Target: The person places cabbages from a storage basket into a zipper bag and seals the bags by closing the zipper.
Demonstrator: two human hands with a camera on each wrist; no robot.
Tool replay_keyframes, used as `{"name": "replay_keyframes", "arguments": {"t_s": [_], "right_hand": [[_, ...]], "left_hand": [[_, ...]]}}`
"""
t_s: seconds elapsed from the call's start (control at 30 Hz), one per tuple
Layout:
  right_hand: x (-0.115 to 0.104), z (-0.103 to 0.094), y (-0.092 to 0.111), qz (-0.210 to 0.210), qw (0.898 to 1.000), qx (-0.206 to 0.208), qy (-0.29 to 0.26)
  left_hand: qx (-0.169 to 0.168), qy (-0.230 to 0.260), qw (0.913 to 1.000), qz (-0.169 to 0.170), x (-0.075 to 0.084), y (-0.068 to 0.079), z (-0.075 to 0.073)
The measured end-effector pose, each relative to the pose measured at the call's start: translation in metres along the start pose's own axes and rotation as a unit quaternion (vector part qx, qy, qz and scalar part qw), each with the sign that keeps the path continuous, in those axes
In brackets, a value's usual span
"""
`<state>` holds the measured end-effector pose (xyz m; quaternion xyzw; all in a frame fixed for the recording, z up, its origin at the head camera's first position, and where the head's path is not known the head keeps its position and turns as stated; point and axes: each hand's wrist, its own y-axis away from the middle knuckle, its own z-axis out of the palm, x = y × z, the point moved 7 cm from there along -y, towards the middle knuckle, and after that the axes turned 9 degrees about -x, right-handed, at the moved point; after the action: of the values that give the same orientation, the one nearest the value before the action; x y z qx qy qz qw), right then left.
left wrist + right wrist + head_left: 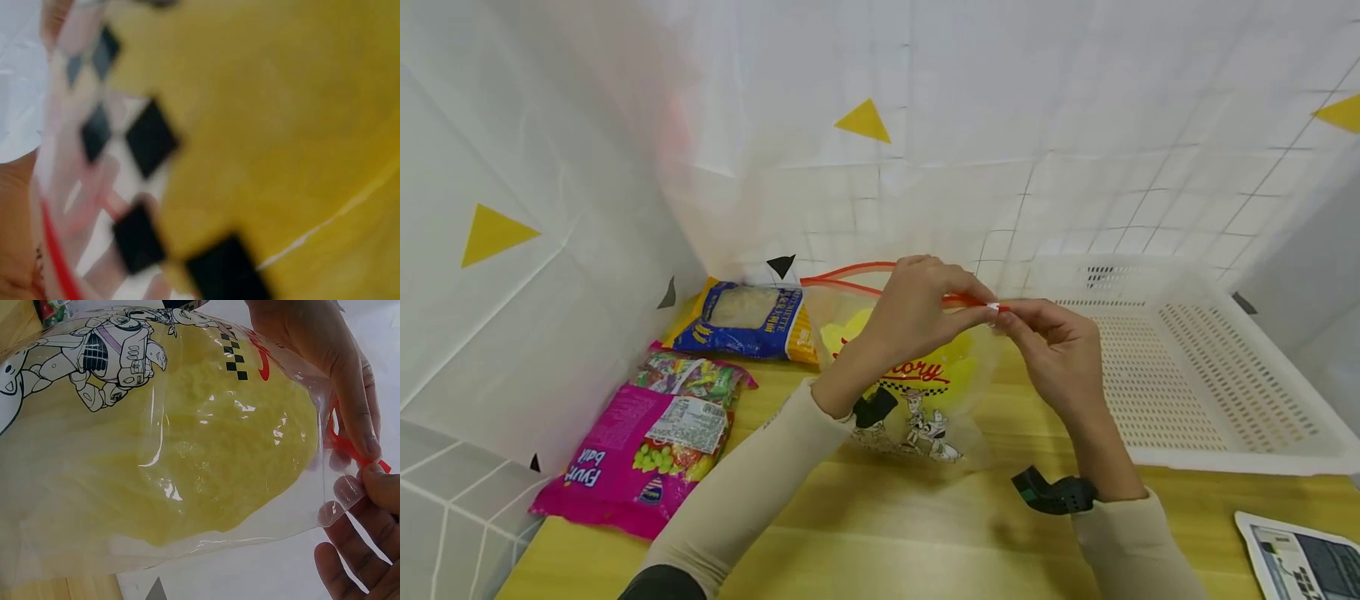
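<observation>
A clear zip bag (958, 400) with printed cartoon figures and a red zip strip stands upright on the table, something yellow inside it. My left hand (917, 304) reaches across its top and pinches the red strip beside the small white slider (993, 307). At that same top corner, my right hand (1060, 354) pinches the strip's end between thumb and forefinger. The right wrist view shows both fingertips meeting at the red strip (347, 447), with the other right fingers behind the clear film. Up close and blurred, the yellow contents (281, 125) fill the left wrist view.
Left of the bag lie a blue and yellow pasta packet (745, 321) and a pink candy bag (617, 450). A white perforated basket (1232, 458) stands at the right. Near the front right edge lies a flat printed packet (1300, 554).
</observation>
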<state>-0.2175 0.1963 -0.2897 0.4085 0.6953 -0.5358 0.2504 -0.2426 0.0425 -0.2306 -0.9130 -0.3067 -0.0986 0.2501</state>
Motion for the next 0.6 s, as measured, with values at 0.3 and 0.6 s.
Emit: {"name": "replay_keyframes", "arguments": {"t_s": [0.3, 0.6], "right_hand": [[-0.008, -0.001, 0.000, -0.035, 0.999, 0.010, -0.001], [-0.008, 0.000, -0.001, -0.058, 0.998, 0.016, -0.020]], "left_hand": [[0.015, 0.020, 0.9996, 0.012, -0.004, 0.003, -0.001], [0.035, 0.071, 0.9968, 0.017, -0.013, 0.008, -0.005]]}}
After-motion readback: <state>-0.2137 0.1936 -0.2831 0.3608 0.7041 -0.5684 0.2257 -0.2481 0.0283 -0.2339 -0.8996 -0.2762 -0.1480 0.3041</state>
